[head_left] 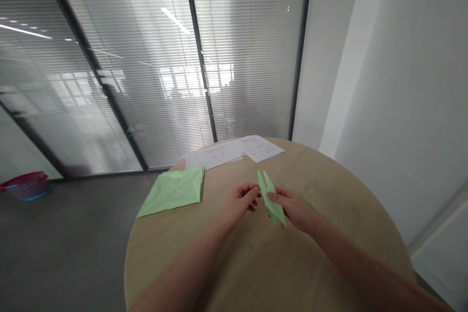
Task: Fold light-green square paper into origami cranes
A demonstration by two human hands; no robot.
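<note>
Head camera view: right of centre, in the lower half of the frame, the small folded green piece (277, 210) stands on a slant between my two hands, seemingly lifted off the counter (329, 190). My right hand (294, 209) grasps it from the right, thumb laid across the near face and fingers tucked behind. My left hand (237, 204) is at its left edge, thumb and fingers curled close together; I cannot tell whether they pinch that edge or only brush it. The layers part into two points at the top and spread again at the bottom, so I judge that they spring open easily.

To handle it well, I would let the right hand do the steadying — thumb firm enough to stop the layers sliding, light enough not to crush them — and leave the finer work to the left fingertips. Lining up the points before pressing any crease should keep the edges true, and pressing against the counter would be surer than pressing in mid-air. Pulling the layers apart sharply could tear or buckle them.

Left of centre, the larger folded green sheet (177, 187) lies on the counter, well apart from my hands. Printed white papers (258, 147) lie farther off, near the middle of the frame.
</note>
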